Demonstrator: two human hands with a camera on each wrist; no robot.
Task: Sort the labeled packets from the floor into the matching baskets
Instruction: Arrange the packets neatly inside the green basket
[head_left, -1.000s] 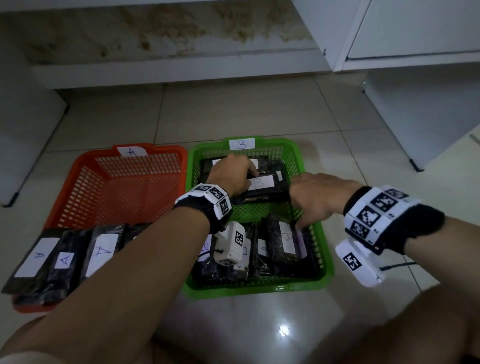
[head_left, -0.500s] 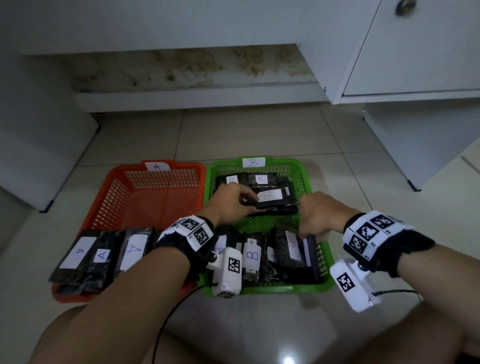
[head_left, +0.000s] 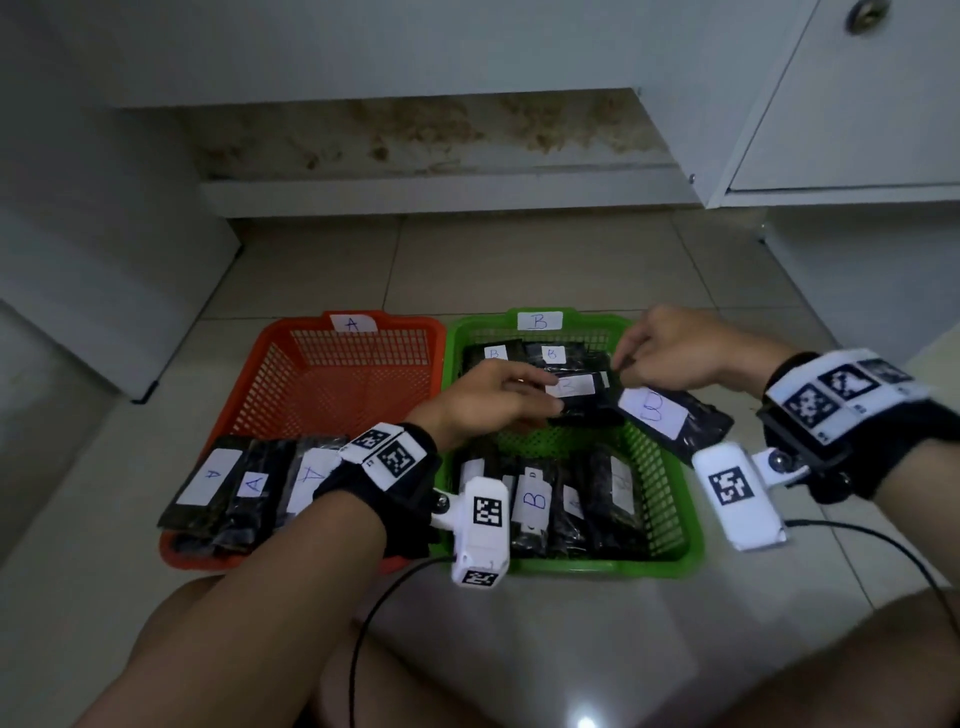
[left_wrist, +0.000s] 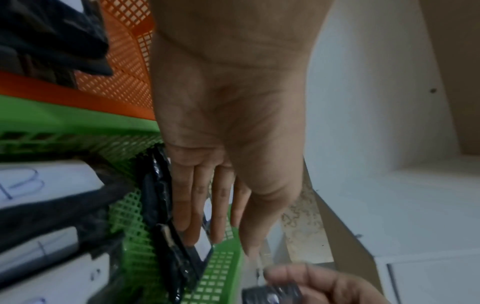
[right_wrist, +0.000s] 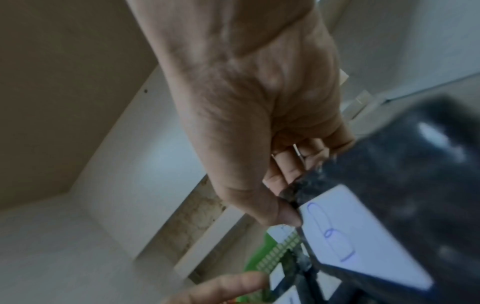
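A green basket (head_left: 670, 483) tagged B stands right of an orange basket (head_left: 337, 395) tagged A. My left hand (head_left: 519, 387) reaches into the green basket, its straight fingers (left_wrist: 202, 205) lying on a stack of black B packets (head_left: 576, 397) at the back. Above the basket's right rim, my right hand (head_left: 636, 356) pinches a corner of a black packet (head_left: 691, 426) with a white B label (right_wrist: 363, 242). That packet hangs tilted in the air. More B packets (head_left: 535, 501) stand along the green basket's front. A packets (head_left: 249, 483) lie across the orange basket's front.
White cabinets (head_left: 857, 104) stand at the right and a white panel (head_left: 78, 260) at the left. A stained wall base (head_left: 415, 140) runs behind the baskets on the tiled floor (head_left: 519, 265). My knees and a black cable (head_left: 363, 623) fill the bottom.
My right hand has come up from the front row of the green basket with a B packet pinched in it. My left hand stays on the rear stack, fingers now straighter.
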